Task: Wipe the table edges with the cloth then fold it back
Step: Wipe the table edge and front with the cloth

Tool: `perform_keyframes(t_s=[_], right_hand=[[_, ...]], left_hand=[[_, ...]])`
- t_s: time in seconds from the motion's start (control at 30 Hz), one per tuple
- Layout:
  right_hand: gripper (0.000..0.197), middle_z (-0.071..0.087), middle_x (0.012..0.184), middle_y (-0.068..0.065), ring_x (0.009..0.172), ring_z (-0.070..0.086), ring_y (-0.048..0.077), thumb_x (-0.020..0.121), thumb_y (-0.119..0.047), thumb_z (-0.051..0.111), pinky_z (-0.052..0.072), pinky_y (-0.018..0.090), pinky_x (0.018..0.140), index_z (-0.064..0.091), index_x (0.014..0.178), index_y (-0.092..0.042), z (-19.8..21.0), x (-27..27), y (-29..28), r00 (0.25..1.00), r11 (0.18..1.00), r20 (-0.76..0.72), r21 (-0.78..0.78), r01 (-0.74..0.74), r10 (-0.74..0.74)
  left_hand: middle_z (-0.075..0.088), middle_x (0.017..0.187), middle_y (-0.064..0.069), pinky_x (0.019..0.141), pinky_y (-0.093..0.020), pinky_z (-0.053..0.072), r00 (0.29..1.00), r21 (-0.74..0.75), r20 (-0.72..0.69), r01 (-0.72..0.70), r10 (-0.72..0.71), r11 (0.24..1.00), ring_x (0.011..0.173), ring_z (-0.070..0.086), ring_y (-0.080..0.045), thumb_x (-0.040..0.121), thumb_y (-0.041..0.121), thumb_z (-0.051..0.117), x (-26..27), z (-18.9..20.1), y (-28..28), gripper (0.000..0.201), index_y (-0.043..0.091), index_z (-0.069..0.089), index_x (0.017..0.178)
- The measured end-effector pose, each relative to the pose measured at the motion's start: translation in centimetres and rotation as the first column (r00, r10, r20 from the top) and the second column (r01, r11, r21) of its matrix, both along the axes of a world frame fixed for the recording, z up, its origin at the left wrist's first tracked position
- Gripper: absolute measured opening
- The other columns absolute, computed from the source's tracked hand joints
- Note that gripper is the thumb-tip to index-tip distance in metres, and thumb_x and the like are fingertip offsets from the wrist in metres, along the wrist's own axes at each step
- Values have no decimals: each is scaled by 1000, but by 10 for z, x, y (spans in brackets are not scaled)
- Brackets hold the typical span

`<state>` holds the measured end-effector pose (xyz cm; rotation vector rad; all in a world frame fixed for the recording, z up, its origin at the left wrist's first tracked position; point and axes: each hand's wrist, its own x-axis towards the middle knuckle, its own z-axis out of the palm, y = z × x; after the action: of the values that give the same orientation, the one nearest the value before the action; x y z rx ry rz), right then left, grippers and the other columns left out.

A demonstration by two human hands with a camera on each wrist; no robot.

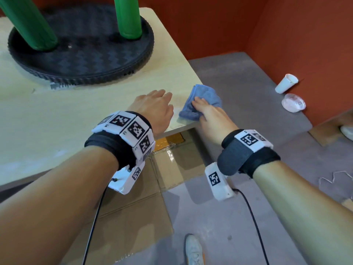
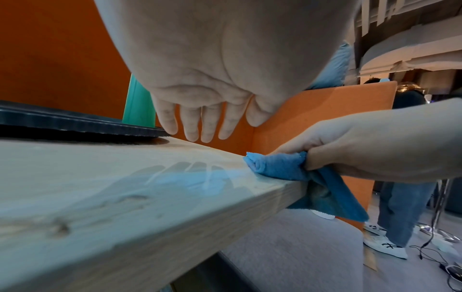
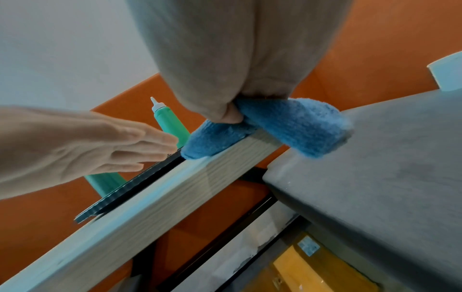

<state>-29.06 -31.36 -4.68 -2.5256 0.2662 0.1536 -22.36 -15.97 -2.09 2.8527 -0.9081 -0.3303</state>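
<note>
A blue cloth (image 1: pixel 204 100) (image 2: pixel 277 167) (image 3: pixel 297 126) is bunched over the right edge of the pale wooden table (image 1: pixel 57 119) (image 2: pixel 125 197) (image 3: pixel 155 205), near its front right corner. My right hand (image 1: pixel 205 109) (image 2: pixel 350 150) (image 3: pixel 232 116) grips the cloth, thumb on top and fingers wrapped round the edge, with part of the cloth hanging below. My left hand (image 1: pixel 156 104) (image 2: pixel 200 126) (image 3: pixel 125 148) hovers flat just above the tabletop beside the cloth, fingers straight, holding nothing.
A black round tray (image 1: pixel 80 54) with two green bottles (image 1: pixel 129 18) stands at the back of the table. A grey padded bench (image 1: pixel 248 88) adjoins the table's right side, orange walls behind it. A white cup (image 1: pixel 285 84) and a plastic lid (image 1: pixel 293 105) lie on the bench.
</note>
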Motion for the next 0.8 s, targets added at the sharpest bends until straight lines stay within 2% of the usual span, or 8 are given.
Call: perform_keyframes(t_s=[0.13,0.23,0.37,0.43,0.5,0.6,0.7,0.8], right_hand=[[43,41,143,13,133,38,23,92,3,36,24,35,110,42,134,2,-9,-8,30,1000,997,-29,81,-10,13],[32,63,94,10,80,57,18,95,-23,45,40,34,75,63,92,3,4,-6,25,960,838,2,489,243,-280],[43,35,146,15,137,29,26,92,3,34,16,25,106,41,133,-4,1,-6,40,979,963,25,186,196,-204],[43,39,144,13,134,36,21,91,4,37,21,28,110,42,133,-1,-1,-8,42,992,981,24,151,122,-127],[30,51,127,15,114,51,20,90,3,42,33,35,101,52,119,3,1,-3,30,955,935,82,241,259,-286],[45,35,147,17,135,33,31,91,5,37,27,40,109,39,136,0,-5,-1,38,985,984,34,-54,168,-167],[53,26,154,14,143,21,29,92,5,35,19,38,116,30,144,-2,-10,-7,51,998,996,38,-75,-42,45],[50,30,153,11,142,26,28,93,3,33,20,34,114,34,143,-5,-5,3,34,991,995,94,-29,97,-94]], left_hand=[[44,141,-11,109,-42,32,1000,-6,-1,8,-8,1000,131,40,-26,100,25,28,1,-1,8,42,8,41,136],[43,142,-10,111,-41,31,1000,-7,1,16,-16,1000,132,38,-25,101,26,27,3,1,10,43,9,39,137],[44,141,-10,110,-41,32,1000,-28,0,28,-28,999,131,39,-25,101,25,27,4,0,10,42,8,41,137],[44,141,-11,109,-41,32,999,-21,-6,31,-31,999,131,40,-25,101,25,27,6,-2,11,42,8,41,136],[43,142,-10,110,-41,31,999,-9,-7,34,-34,999,132,39,-25,101,26,26,6,-2,12,43,8,39,138],[43,142,-10,110,-41,31,999,-3,-8,38,-38,999,133,38,-25,101,25,26,6,-3,17,43,8,39,138],[44,142,-10,109,-41,32,1000,-9,-12,26,-26,1000,131,40,-25,101,23,27,7,-4,21,41,8,40,137],[45,141,-11,109,-42,33,1000,-5,-14,27,-28,1000,130,40,-26,101,22,27,8,-2,25,41,8,40,137]])
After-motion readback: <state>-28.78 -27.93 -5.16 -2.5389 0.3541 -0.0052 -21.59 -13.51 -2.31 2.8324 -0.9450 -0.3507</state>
